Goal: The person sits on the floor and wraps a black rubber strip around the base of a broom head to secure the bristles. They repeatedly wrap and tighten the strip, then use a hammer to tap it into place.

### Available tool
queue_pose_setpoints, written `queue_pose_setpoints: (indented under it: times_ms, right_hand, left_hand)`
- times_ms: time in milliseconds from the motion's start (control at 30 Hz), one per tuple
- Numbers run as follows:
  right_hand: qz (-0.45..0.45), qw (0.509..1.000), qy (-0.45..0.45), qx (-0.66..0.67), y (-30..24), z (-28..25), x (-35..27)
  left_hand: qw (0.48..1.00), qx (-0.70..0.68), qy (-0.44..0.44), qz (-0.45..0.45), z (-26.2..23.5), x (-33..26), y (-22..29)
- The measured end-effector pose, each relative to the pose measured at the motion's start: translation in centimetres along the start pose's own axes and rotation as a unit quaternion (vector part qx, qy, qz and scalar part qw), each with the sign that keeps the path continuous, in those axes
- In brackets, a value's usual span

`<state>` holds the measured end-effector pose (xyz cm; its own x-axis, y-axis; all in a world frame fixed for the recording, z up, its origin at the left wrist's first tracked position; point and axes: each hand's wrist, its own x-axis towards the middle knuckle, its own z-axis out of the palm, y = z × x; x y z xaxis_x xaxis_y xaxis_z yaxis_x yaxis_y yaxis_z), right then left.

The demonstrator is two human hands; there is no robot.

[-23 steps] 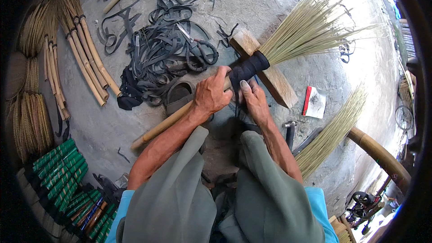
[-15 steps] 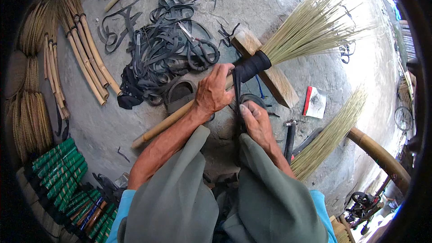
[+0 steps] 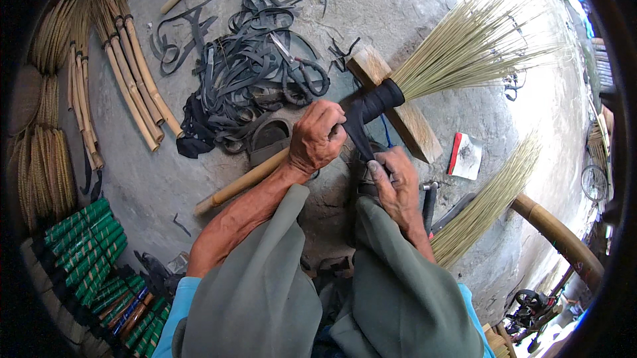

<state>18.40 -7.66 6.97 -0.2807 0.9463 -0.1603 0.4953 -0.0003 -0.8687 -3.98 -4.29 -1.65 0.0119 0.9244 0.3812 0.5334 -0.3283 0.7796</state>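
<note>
A broom lies across a wooden block (image 3: 411,129) on the concrete floor. Its straw head (image 3: 464,49) fans out to the upper right, and its neck is bound in black rubber strip (image 3: 375,102). My left hand (image 3: 317,138) grips the wooden handle (image 3: 242,182) just below the binding. My right hand (image 3: 395,182) pulls the loose end of the black strip down toward my knees. My legs in grey trousers fill the lower middle.
A tangle of black rubber strips (image 3: 255,76) lies behind the broom. Bundles of wooden handles (image 3: 133,86) lie at the left, green-wrapped sticks (image 3: 93,252) at the lower left. A second broom (image 3: 491,202) lies at the right, beside a red and white packet (image 3: 464,155).
My right hand has drawn back from the binding toward my knee, pulling the black strip taut. My left hand has stayed on the handle.
</note>
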Motion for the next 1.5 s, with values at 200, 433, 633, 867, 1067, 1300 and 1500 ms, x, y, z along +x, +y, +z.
queue_pose_setpoints:
  times_ms: [200, 433, 633, 867, 1067, 1300, 1500]
  right_hand:
    - [-0.023, 0.962, -0.025, 0.272, 1.0, 0.8, 2.3]
    - [0.213, 0.952, 0.049, 0.216, 3.5, 5.4, 4.3]
    - [0.07, 0.994, 0.071, 0.042, 3.7, 4.2, 4.3]
    - [0.068, 0.991, 0.09, 0.077, 4.6, 3.2, 4.6]
    - [0.204, 0.934, 0.037, 0.29, 5.4, 5.0, 3.8]
    - [0.209, 0.93, -0.035, 0.302, 1.4, 0.8, -1.2]
    - [0.058, 0.996, 0.015, 0.068, 5.7, 4.3, 2.1]
  left_hand:
    - [1.0, 0.016, -0.011, 0.012, 0.0, 0.0, 0.3]
    - [0.999, 0.02, -0.02, 0.024, 0.0, -0.1, 0.4]
    - [0.999, 0.02, -0.03, 0.022, -0.2, -0.2, 0.5]
    - [0.999, 0.022, -0.031, 0.015, 0.0, -0.2, 0.6]
    - [0.997, 0.053, -0.052, -0.035, 0.2, -0.1, 0.9]
    - [0.953, 0.135, -0.21, -0.175, 0.9, 0.2, 0.4]
    - [0.957, 0.03, -0.213, -0.192, -0.2, 2.5, -1.1]
